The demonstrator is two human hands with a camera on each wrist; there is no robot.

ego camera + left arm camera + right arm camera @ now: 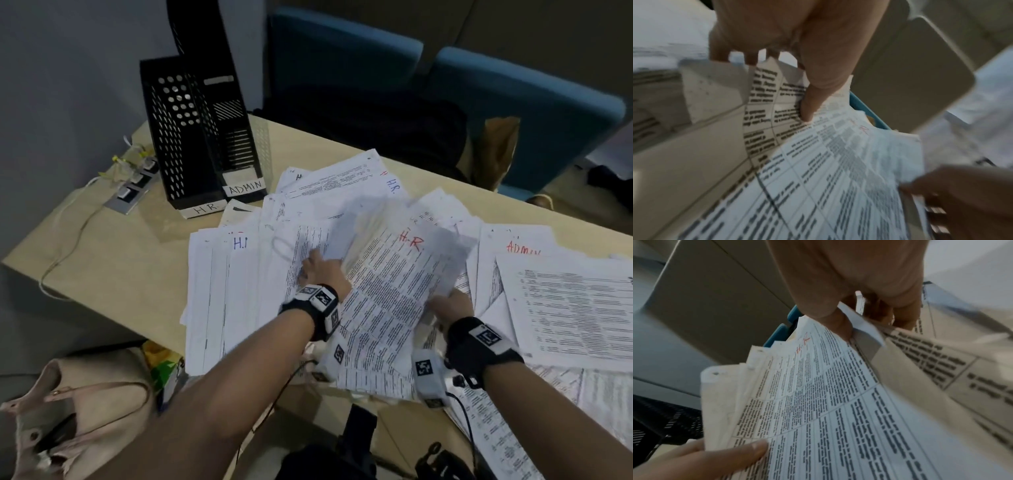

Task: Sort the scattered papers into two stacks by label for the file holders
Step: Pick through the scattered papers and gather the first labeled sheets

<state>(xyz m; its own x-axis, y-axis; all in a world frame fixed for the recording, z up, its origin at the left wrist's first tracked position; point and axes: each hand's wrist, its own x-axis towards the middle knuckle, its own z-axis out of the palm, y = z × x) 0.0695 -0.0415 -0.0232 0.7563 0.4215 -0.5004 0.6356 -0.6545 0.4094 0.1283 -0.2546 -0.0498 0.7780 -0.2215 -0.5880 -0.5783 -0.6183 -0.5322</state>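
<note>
Both hands hold one lifted stack of printed sheets (394,284), its top sheet marked "H.R." in red (803,342). My left hand (318,267) grips the stack's left edge, thumb (809,104) on top and the other fingers underneath. At the right edge my right hand (445,301) grips it, thumb (838,324) on top. More papers lie scattered on the table: one marked "H.R" in blue (239,243) to the left, one marked "ADMIN" in red (520,248) to the right. Two black file holders stand at the back left, labelled "H.R." (178,137) and "ADMIN" (236,137).
A floor of loose sheets covers the table's right half (565,308). A socket panel with cables (133,192) sits left of the holders. Blue chairs (513,102) and a brown paper bag (496,147) stand behind the table. A beige handbag (68,404) lies below the near-left edge.
</note>
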